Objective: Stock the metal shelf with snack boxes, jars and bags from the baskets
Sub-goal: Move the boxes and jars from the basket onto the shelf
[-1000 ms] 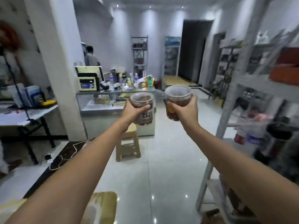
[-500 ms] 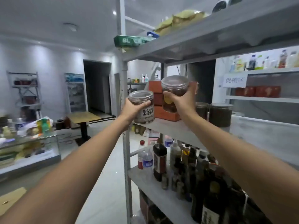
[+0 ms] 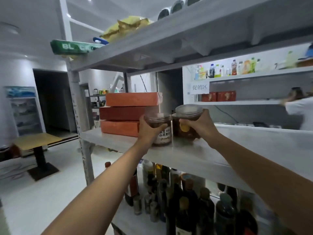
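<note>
I face the grey metal shelf (image 3: 194, 160) at its middle level. My left hand (image 3: 147, 131) grips a clear plastic jar with a white label (image 3: 160, 131) and dark contents; its base rests on the shelf board. My right hand (image 3: 198, 124) grips a second clear jar (image 3: 188, 116) with dark contents and a yellow patch, held just right of the first and slightly higher. Whether this jar touches the board or another jar under it is unclear. Three stacked orange-red boxes (image 3: 128, 112) sit on the same board, directly left of the jars.
Several dark bottles (image 3: 177, 197) crowd the level below. The top level carries a yellow bag (image 3: 125, 28) and a green box (image 3: 71, 47). A small wooden table (image 3: 35, 143) stands on the tiled floor at left. A person in white (image 3: 299, 107) is behind the shelf at far right.
I have turned from the room to the shelf and come closer. Both jars have come down from chest height onto the middle level, beside the orange-red boxes.
</note>
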